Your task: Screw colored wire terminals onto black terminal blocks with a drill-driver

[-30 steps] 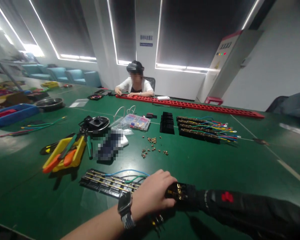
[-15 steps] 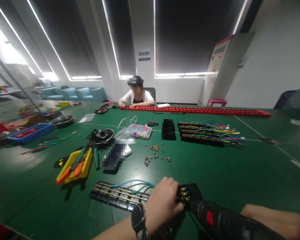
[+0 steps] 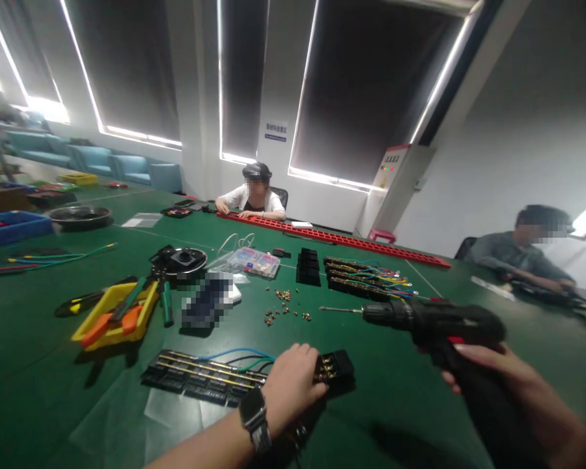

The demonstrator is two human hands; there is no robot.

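Observation:
My right hand [image 3: 493, 365] is closed around the grip of a black cordless drill [image 3: 444, 322]. Its long bit [image 3: 339, 309] points left, above the green table and clear of the strip. My left hand [image 3: 295, 374], below a wrist with a watch, lies wrapped over a black strip with brass bars [image 3: 195, 371], near its right end. Brass terminals [image 3: 328, 366] show just right of the fingers. Blue, black and green wires [image 3: 234, 355] run along the strip and disappear under my hand. Small brass screws [image 3: 283, 296] lie scattered beyond the strip.
A yellow tray [image 3: 144, 312] with orange-handled pliers, a phone [image 3: 208, 303] and a parts box [image 3: 258, 260] stand left of centre. Black blocks [image 3: 307, 267] and wired strips [image 3: 361, 277] lie farther back. Two people sit beyond, one at a long red frame [image 3: 371, 242].
The drill has lifted off the strip's right end and swung up to the right in my right hand. My left hand stays on the strip. The view has turned right, showing a second person.

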